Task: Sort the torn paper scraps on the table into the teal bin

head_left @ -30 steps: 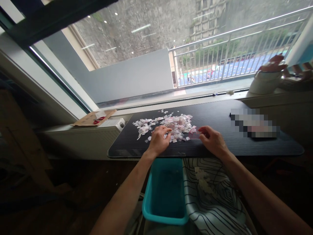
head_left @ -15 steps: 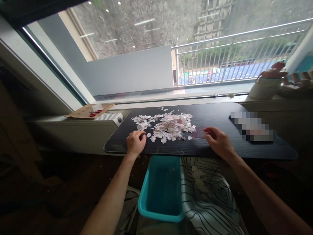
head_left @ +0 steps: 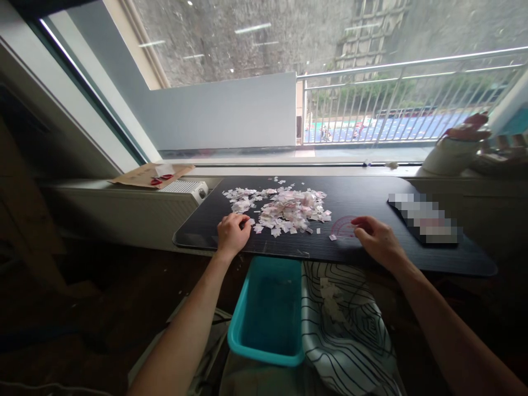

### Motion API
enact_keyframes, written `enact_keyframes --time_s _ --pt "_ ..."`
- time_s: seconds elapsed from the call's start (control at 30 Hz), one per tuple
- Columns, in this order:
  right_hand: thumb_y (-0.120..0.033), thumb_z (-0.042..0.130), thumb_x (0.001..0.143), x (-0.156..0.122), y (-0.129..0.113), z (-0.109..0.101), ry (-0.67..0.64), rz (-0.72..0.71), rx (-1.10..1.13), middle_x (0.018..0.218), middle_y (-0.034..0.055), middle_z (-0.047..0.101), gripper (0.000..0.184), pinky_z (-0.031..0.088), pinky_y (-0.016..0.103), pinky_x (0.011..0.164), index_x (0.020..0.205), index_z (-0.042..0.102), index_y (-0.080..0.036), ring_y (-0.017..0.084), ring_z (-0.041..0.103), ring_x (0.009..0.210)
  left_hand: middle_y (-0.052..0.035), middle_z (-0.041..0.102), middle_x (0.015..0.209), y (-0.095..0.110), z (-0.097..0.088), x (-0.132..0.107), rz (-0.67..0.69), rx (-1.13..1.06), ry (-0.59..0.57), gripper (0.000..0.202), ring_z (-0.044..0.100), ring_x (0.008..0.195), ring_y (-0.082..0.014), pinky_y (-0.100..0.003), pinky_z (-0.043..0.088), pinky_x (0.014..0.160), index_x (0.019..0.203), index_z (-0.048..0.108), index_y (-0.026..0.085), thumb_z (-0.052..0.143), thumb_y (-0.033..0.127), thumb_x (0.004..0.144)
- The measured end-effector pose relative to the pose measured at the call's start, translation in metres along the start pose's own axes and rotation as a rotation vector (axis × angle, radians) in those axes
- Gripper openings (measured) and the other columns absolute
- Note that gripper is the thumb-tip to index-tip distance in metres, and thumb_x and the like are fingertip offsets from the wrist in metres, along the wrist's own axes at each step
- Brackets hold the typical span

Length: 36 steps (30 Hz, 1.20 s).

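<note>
My left hand [head_left: 233, 234] rests at the table's front left, thumb and forefinger pinched at a small white paper scrap [head_left: 251, 221] beside the pile. The pile of cut paper pieces [head_left: 289, 209], white with pinkish marks, spreads over the middle of the black table [head_left: 264, 250]. To the right, my right hand [head_left: 377, 240] is closed, its fingertips pressed together just over the table; whatever they hold, if anything, is hidden. One loose paper piece [head_left: 333, 237] lies left of that hand, near a pink printed arc [head_left: 342, 224] on the tabletop.
Below the table's front edge sit a turquoise basin [head_left: 233, 335] and a striped cloth [head_left: 350, 341] with paper bits on it. A blurred dark object [head_left: 424, 220] lies at the right. Red-handled scissors [head_left: 161, 179] lie on brown paper [head_left: 138, 176] at left; a window stands behind.
My left hand has moved slightly right, up to the scrap beside the pile. A paper piece now lies left of my right hand, which has shifted slightly right. The camera view has tilted slightly.
</note>
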State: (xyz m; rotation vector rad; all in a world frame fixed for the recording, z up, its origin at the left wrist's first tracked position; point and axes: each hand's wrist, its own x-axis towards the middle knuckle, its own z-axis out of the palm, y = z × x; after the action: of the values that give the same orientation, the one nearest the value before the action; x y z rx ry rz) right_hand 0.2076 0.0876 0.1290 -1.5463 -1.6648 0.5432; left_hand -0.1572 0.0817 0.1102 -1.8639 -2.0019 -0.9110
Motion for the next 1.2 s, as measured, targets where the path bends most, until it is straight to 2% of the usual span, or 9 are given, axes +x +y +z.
enact_keyframes --time_s 0.17,0.33,0.5,0.73,0.8,0.9,1.03,1.2 --pt "-0.03 0.052 0.073 -0.013 0.001 -0.007 -0.032 -0.02 0.023 0.075 0.0029 0.066 0.024 0.045 0.033 0.069 0.092 0.063 -0.02 0.018 0.059 0.07 -0.0066 0.067 0.093 0.0 0.0 -0.001 0.018 0.012 0.006 0.016 0.059 0.09 -0.0253 -0.036 0.044 0.085 0.085 0.07 0.02 0.056 0.026 0.079" --pt "-0.03 0.053 0.077 -0.036 0.002 -0.014 -0.103 -0.05 0.06 0.087 0.0051 0.069 0.021 0.047 0.033 0.073 0.093 0.062 -0.021 0.02 0.063 0.08 -0.0061 0.067 0.093 0.0 0.001 -0.001 0.032 0.017 0.001 0.016 0.059 0.089 -0.0248 -0.036 0.044 0.084 0.086 0.07 0.02 0.056 0.025 0.079" --pt "-0.032 0.053 0.08 -0.042 0.008 -0.014 -0.004 -0.096 0.068 0.089 0.006 0.069 0.021 0.048 0.033 0.075 0.096 0.061 -0.02 0.02 0.064 0.08 -0.0065 0.066 0.092 0.001 0.001 -0.001 0.038 0.023 0.001 0.016 0.059 0.09 -0.0253 -0.037 0.044 0.083 0.087 0.07 0.02 0.056 0.025 0.08" --pt "-0.032 0.054 0.083 -0.064 0.015 -0.023 -0.038 -0.169 0.058 0.085 0.0042 0.068 0.019 0.049 0.028 0.066 0.095 0.061 -0.02 0.017 0.062 0.073 -0.0057 0.066 0.093 0.001 0.001 -0.002 0.038 0.027 0.0 0.015 0.059 0.09 -0.025 -0.036 0.043 0.084 0.087 0.07 0.02 0.058 0.025 0.079" --pt "-0.032 0.054 0.083 -0.061 0.013 -0.02 -0.01 -0.212 0.059 0.084 0.0041 0.067 0.019 0.048 0.027 0.065 0.095 0.061 -0.02 0.016 0.061 0.072 -0.0059 0.066 0.093 0.001 0.001 -0.002 0.035 0.031 0.001 0.015 0.059 0.091 -0.0252 -0.037 0.043 0.084 0.087 0.07 0.02 0.058 0.025 0.079" --pt "-0.032 0.054 0.083 -0.04 0.006 -0.005 0.041 -0.266 0.034 0.08 0.0031 0.066 0.019 0.047 0.028 0.064 0.096 0.062 -0.02 0.015 0.058 0.066 -0.0057 0.066 0.094 0.002 0.001 -0.002 0.037 0.035 0.004 0.015 0.059 0.091 -0.025 -0.037 0.043 0.084 0.086 0.07 0.021 0.058 0.025 0.08" --pt "-0.032 0.052 0.083 -0.012 -0.002 0.014 0.022 -0.276 0.004 0.077 0.003 0.066 0.023 0.047 0.03 0.065 0.099 0.063 -0.019 0.016 0.058 0.065 -0.0053 0.066 0.092 0.003 0.0 -0.003 0.042 0.036 0.008 0.014 0.059 0.09 -0.0246 -0.037 0.043 0.083 0.087 0.07 0.021 0.058 0.025 0.079" --pt "-0.031 0.053 0.081 -0.015 -0.001 0.008 -0.054 -0.244 -0.01 0.078 0.0029 0.068 0.02 0.047 0.03 0.066 0.095 0.063 -0.02 0.017 0.06 0.068 -0.0056 0.066 0.094 0.003 0.001 -0.003 0.029 0.042 -0.003 0.014 0.058 0.091 -0.025 -0.037 0.043 0.084 0.087 0.07 0.021 0.058 0.025 0.08"
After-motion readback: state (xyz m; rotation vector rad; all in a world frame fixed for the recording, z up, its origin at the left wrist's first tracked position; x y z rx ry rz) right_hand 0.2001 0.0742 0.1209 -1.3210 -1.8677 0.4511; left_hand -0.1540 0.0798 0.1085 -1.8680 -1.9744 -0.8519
